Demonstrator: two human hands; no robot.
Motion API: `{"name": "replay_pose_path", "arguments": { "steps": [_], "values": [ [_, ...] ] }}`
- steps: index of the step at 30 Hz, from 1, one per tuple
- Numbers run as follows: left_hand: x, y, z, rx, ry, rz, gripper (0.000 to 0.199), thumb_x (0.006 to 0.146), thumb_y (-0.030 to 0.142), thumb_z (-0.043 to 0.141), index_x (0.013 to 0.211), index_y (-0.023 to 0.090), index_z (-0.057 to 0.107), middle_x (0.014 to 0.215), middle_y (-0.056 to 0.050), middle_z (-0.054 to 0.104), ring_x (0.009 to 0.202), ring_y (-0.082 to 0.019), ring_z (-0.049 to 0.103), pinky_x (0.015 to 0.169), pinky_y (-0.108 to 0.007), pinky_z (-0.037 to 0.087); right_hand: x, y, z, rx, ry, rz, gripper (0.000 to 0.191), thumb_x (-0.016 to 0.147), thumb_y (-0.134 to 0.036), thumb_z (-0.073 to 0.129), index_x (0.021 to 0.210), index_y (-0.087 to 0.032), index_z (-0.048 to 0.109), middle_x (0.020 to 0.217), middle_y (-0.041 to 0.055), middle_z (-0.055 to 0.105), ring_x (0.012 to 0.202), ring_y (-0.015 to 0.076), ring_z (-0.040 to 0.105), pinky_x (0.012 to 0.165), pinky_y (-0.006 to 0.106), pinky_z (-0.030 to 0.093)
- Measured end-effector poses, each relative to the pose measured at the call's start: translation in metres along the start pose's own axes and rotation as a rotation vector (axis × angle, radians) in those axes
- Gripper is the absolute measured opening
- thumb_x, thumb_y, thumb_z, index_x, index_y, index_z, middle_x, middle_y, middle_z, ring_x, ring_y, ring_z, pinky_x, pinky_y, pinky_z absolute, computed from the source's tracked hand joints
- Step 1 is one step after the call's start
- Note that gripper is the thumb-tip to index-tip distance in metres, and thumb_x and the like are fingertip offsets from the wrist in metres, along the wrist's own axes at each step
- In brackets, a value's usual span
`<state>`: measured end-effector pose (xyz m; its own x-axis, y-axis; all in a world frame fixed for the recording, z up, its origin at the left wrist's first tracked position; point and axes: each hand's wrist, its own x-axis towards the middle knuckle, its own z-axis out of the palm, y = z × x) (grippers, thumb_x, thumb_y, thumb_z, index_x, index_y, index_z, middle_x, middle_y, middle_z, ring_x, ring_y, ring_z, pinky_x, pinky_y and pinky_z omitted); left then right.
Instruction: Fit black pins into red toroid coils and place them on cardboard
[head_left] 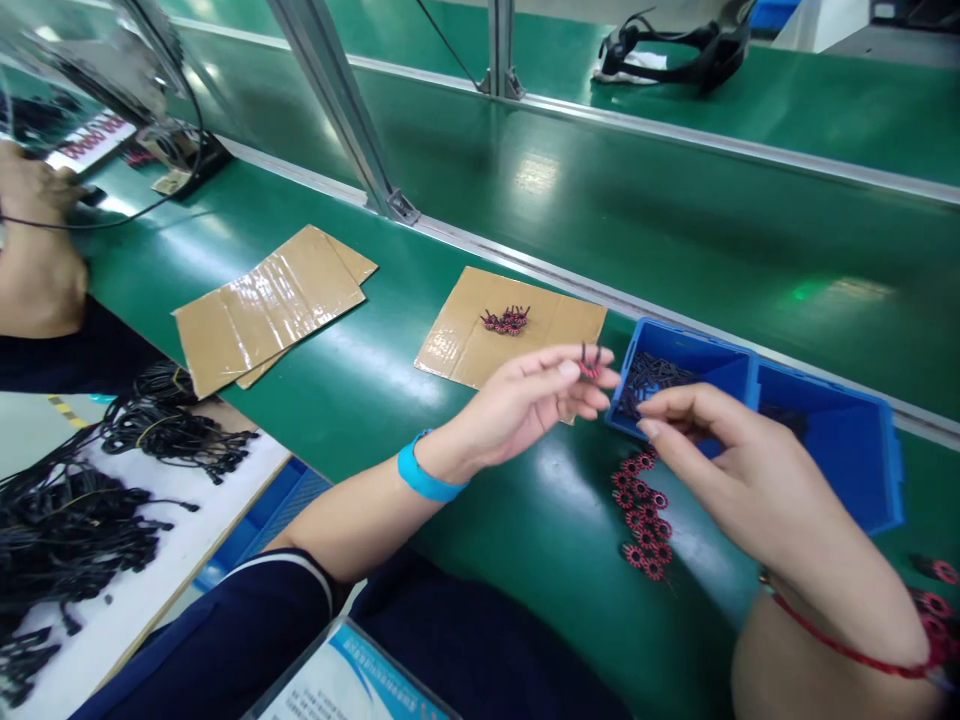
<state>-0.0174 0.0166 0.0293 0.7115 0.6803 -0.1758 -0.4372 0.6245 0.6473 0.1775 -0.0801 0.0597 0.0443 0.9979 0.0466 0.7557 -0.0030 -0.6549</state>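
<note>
My left hand (517,405) pinches a small red-wound ring coil (590,369) between thumb and fingers, its two black-covered leads pointing up. Close by on the right, my right hand (742,460) has thumb and forefinger pressed together at the near edge of a blue bin (840,470); anything between those fingertips is too small to make out. Short black tubes (651,372) fill part of the bin's left compartment. Below the hands, several red ring coils (643,515) lie on the green table. More coils with black leads (507,321) sit on a cardboard sheet (450,325) behind my left hand.
Overlapping cardboard sheets (270,300) lie to the left. Bundled black cables (75,530) cover a white board at lower left. Another person's arm (37,250) is at the far left. A metal frame post (345,110) rises behind the table. More coils (937,605) lie at right.
</note>
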Motion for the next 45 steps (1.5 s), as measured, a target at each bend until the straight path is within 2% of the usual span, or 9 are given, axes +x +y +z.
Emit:
{"name": "replay_pose_path", "arguments": {
  "steps": [4, 8, 12, 17, 23, 28, 31, 35, 45],
  "values": [
    [0.015, 0.039, -0.022, -0.017, 0.287, 0.303, 0.015, 0.096, 0.022, 0.057, 0.101, 0.016, 0.070, 0.096, -0.003, 0.075, 0.082, -0.009, 0.071, 0.083, -0.023, 0.053, 0.002, -0.014, 0.027, -0.089, -0.306, -0.068, 0.014, 0.096, -0.026, 0.054, 0.093, -0.023, 0.068, 0.087, 0.0015, 0.076, 0.073, 0.0169, 0.070, 0.064, 0.029, 0.051],
    [0.022, 0.065, -0.044, -0.129, 0.473, 0.434, 0.015, 0.097, 0.021, 0.055, 0.101, 0.014, 0.068, 0.093, -0.002, 0.073, 0.092, -0.009, 0.071, 0.089, -0.020, 0.051, 0.010, -0.053, 0.073, -0.289, -0.504, -0.029, 0.018, 0.098, -0.023, 0.050, 0.097, -0.020, 0.068, 0.098, 0.0066, 0.078, 0.090, 0.0237, 0.074, 0.077, 0.035, 0.052],
    [0.024, 0.066, -0.052, -0.155, 0.442, 0.458, 0.009, 0.094, 0.017, 0.058, 0.097, 0.013, 0.066, 0.091, -0.002, 0.073, 0.094, -0.010, 0.070, 0.092, -0.023, 0.051, 0.020, -0.090, 0.117, -0.390, -0.471, 0.044, 0.025, 0.099, -0.027, 0.049, 0.106, -0.010, 0.066, 0.104, 0.0206, 0.075, 0.096, 0.0322, 0.074, 0.079, 0.039, 0.053],
    [0.028, 0.054, -0.052, -0.113, 0.280, 0.442, 0.001, 0.091, 0.013, 0.063, 0.092, 0.014, 0.062, 0.089, -0.002, 0.073, 0.084, -0.009, 0.070, 0.090, -0.025, 0.050, 0.033, -0.095, 0.143, -0.359, -0.367, 0.133, 0.025, 0.093, -0.008, 0.043, 0.104, -0.003, 0.065, 0.105, 0.0316, 0.072, 0.099, 0.0374, 0.073, 0.080, 0.044, 0.053],
    [0.031, 0.032, -0.043, 0.023, 0.152, 0.325, 0.012, 0.082, 0.010, 0.070, 0.088, 0.014, 0.060, 0.085, -0.002, 0.073, 0.079, -0.010, 0.071, 0.086, -0.027, 0.051, 0.030, -0.064, 0.113, 0.023, -0.259, 0.085, 0.007, 0.079, -0.015, 0.059, 0.073, -0.017, 0.062, 0.078, 0.0093, 0.074, 0.078, 0.0219, 0.072, 0.076, 0.035, 0.056],
    [0.028, -0.001, -0.028, 0.214, 0.001, 0.161, 0.027, 0.075, 0.021, 0.081, 0.090, 0.015, 0.059, 0.086, -0.004, 0.073, 0.074, -0.012, 0.070, 0.080, -0.032, 0.052, -0.003, -0.017, 0.059, 0.390, 0.049, 0.157, 0.027, 0.089, -0.042, 0.060, 0.097, -0.018, 0.065, 0.078, 0.0047, 0.071, 0.064, 0.0150, 0.068, 0.062, 0.030, 0.058],
    [0.019, -0.020, -0.016, 0.318, -0.080, 0.061, 0.035, 0.070, 0.025, 0.085, 0.091, 0.015, 0.058, 0.085, -0.002, 0.070, 0.073, -0.011, 0.067, 0.076, -0.031, 0.051, -0.021, 0.003, 0.041, 0.628, 0.292, 0.237, 0.029, 0.084, -0.039, 0.074, 0.105, -0.019, 0.072, 0.079, 0.0019, 0.071, 0.064, 0.0131, 0.067, 0.062, 0.028, 0.058],
    [0.001, -0.034, -0.003, 0.399, -0.191, 0.026, 0.034, 0.071, 0.025, 0.085, 0.091, 0.016, 0.059, 0.089, -0.001, 0.066, 0.082, -0.011, 0.063, 0.083, -0.031, 0.049, -0.033, 0.008, 0.039, 0.802, 0.520, 0.293, 0.016, 0.082, -0.030, 0.080, 0.093, -0.021, 0.074, 0.083, 0.0014, 0.075, 0.069, 0.0122, 0.070, 0.067, 0.026, 0.060],
    [-0.024, -0.026, 0.014, 0.578, -0.198, -0.056, 0.024, 0.085, 0.030, 0.074, 0.099, 0.017, 0.059, 0.093, -0.004, 0.063, 0.087, -0.014, 0.058, 0.084, -0.033, 0.047, -0.056, -0.006, 0.037, 0.785, 0.584, 0.260, 0.005, 0.089, -0.025, 0.075, 0.094, -0.024, 0.074, 0.092, 0.0012, 0.080, 0.081, 0.0148, 0.077, 0.076, 0.029, 0.064]
  ]
}}
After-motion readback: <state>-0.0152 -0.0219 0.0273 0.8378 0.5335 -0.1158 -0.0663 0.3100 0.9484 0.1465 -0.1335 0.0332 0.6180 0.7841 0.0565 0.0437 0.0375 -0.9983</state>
